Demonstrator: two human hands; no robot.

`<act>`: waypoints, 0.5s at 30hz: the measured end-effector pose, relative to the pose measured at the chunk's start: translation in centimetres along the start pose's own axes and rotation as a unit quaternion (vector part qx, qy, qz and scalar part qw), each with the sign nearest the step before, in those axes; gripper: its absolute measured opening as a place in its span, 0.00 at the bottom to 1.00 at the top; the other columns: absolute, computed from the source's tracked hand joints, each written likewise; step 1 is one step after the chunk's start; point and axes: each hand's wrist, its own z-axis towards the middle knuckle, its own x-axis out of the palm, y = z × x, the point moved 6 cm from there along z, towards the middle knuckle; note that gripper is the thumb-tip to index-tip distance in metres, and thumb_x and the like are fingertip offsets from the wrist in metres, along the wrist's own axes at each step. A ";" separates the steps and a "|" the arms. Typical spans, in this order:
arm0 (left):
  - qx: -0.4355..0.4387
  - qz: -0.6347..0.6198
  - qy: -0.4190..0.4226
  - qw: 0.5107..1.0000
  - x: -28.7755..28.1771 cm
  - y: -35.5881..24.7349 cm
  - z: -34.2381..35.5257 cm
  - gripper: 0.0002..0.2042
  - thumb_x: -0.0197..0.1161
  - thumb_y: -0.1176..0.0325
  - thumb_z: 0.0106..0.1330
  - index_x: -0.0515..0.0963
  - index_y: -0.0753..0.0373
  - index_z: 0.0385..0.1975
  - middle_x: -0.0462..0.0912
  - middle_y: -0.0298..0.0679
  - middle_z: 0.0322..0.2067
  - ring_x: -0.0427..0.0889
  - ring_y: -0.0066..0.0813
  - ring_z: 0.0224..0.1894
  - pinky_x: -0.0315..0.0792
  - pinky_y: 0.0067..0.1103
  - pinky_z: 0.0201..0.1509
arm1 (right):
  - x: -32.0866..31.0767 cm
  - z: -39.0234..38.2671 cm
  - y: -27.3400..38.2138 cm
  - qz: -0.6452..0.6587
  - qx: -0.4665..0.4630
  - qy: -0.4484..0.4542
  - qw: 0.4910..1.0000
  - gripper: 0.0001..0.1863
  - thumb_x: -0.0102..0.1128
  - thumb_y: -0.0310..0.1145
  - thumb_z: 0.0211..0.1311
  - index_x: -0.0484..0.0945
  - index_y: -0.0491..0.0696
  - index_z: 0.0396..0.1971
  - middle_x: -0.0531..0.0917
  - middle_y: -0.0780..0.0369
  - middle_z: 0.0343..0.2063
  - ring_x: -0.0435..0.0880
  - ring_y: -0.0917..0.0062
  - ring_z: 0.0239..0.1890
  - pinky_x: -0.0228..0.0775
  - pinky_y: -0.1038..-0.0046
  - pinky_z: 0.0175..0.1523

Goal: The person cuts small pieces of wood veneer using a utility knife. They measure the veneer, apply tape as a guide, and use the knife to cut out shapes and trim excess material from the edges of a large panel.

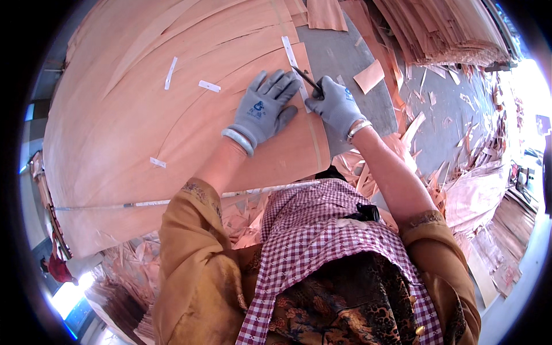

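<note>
A large sheet of thin wood veneer (207, 126) covers the table in front of me, with several cracks running across it. My left hand (265, 109), in a grey glove, lies flat on the sheet near its right edge, fingers stretched out. Just to its right, my gloved right hand (336, 104) grips a dark knife (308, 79), whose tip points up and left. That tip touches or hovers over a white tape strip (289, 53) at the veneer's edge; I cannot tell which. Other short strips of white tape (209, 86) are stuck on the sheet.
A grey tabletop (356, 52) shows right of the veneer, with a loose veneer piece (369, 76) on it. At the far right stands a thick veneer stack (445, 31). Torn scraps (411, 129) litter the floor. A long thin rod (172, 202) runs along the near edge.
</note>
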 end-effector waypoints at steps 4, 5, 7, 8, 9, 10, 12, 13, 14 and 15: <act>0.018 0.030 0.016 0.999 -1.2 -1.2 0.6 0.22 0.53 0.54 0.64 0.70 0.47 0.58 0.64 0.41 0.62 0.62 0.38 0.64 0.50 0.38 0.69 | -0.3 -1.9 -2.6 0.053 -0.023 0.015 0.998 0.17 0.66 0.36 0.51 0.70 0.42 0.33 0.80 0.54 0.25 0.81 0.67 0.29 0.71 0.69 0.34; 0.025 0.021 0.025 0.999 -1.4 -1.8 0.5 0.21 0.53 0.54 0.64 0.70 0.46 0.58 0.64 0.41 0.62 0.62 0.38 0.64 0.50 0.39 0.69 | -0.5 -2.1 -4.2 0.125 -0.004 0.037 0.991 0.17 0.67 0.36 0.51 0.70 0.42 0.33 0.79 0.56 0.24 0.80 0.71 0.28 0.71 0.71 0.33; 0.029 0.005 0.042 0.999 -1.6 -3.2 -0.6 0.20 0.52 0.54 0.64 0.71 0.44 0.57 0.65 0.42 0.62 0.62 0.39 0.64 0.49 0.39 0.69 | -2.5 -2.6 -5.7 0.243 0.016 0.047 0.969 0.16 0.67 0.32 0.52 0.69 0.42 0.34 0.75 0.61 0.23 0.74 0.84 0.24 0.67 0.79 0.28; 0.046 -0.031 0.067 0.996 -1.4 -4.4 -1.2 0.20 0.52 0.54 0.64 0.71 0.46 0.57 0.65 0.42 0.62 0.62 0.40 0.64 0.49 0.39 0.69 | -4.0 -2.0 -7.3 0.301 0.007 0.031 0.953 0.16 0.66 0.31 0.52 0.70 0.41 0.36 0.76 0.61 0.25 0.75 0.82 0.25 0.67 0.79 0.30; 0.062 -0.066 0.093 0.991 -0.6 -5.8 -2.1 0.21 0.52 0.55 0.64 0.71 0.48 0.57 0.65 0.43 0.61 0.62 0.41 0.64 0.49 0.39 0.69 | -5.7 -1.3 -9.2 0.357 -0.001 0.018 0.934 0.16 0.66 0.31 0.52 0.72 0.41 0.38 0.76 0.61 0.26 0.75 0.80 0.26 0.68 0.78 0.31; 0.074 -0.099 0.121 0.985 -0.1 -6.3 -2.4 0.21 0.52 0.55 0.64 0.71 0.49 0.57 0.66 0.43 0.61 0.62 0.42 0.64 0.49 0.39 0.69 | -7.9 -0.3 -10.0 0.224 -0.052 -0.016 0.973 0.19 0.66 0.31 0.51 0.73 0.41 0.42 0.77 0.59 0.30 0.77 0.76 0.30 0.69 0.76 0.36; 0.004 -0.075 0.070 0.995 -0.6 -5.6 -0.1 0.22 0.52 0.56 0.64 0.71 0.55 0.57 0.65 0.44 0.62 0.61 0.44 0.65 0.49 0.39 0.69 | -11.7 1.1 -9.5 -0.030 -0.214 -0.124 0.969 0.26 0.66 0.33 0.48 0.75 0.47 0.50 0.78 0.54 0.44 0.78 0.62 0.45 0.70 0.70 0.50; -0.032 -0.059 0.041 0.997 -1.0 -5.1 1.3 0.23 0.52 0.56 0.64 0.70 0.58 0.57 0.65 0.45 0.62 0.61 0.45 0.65 0.48 0.40 0.69 | -12.0 2.1 -10.0 -0.033 -0.209 -0.084 0.974 0.27 0.67 0.34 0.48 0.74 0.49 0.52 0.77 0.53 0.46 0.76 0.61 0.48 0.68 0.70 0.53; -0.092 -0.026 0.008 0.995 -1.0 -3.8 2.7 0.25 0.52 0.56 0.65 0.68 0.64 0.58 0.64 0.48 0.62 0.60 0.47 0.65 0.48 0.40 0.69 | -12.1 2.8 -10.6 -0.036 -0.205 -0.044 0.977 0.29 0.68 0.34 0.47 0.74 0.50 0.53 0.75 0.52 0.49 0.75 0.60 0.51 0.66 0.69 0.56; -0.155 0.002 -0.031 0.987 -1.2 -2.6 4.0 0.26 0.52 0.56 0.65 0.66 0.65 0.59 0.63 0.48 0.62 0.60 0.47 0.65 0.48 0.41 0.69 | -12.1 3.5 -11.4 -0.041 -0.200 -0.003 0.979 0.30 0.68 0.34 0.46 0.73 0.51 0.54 0.74 0.52 0.51 0.73 0.58 0.54 0.65 0.69 0.59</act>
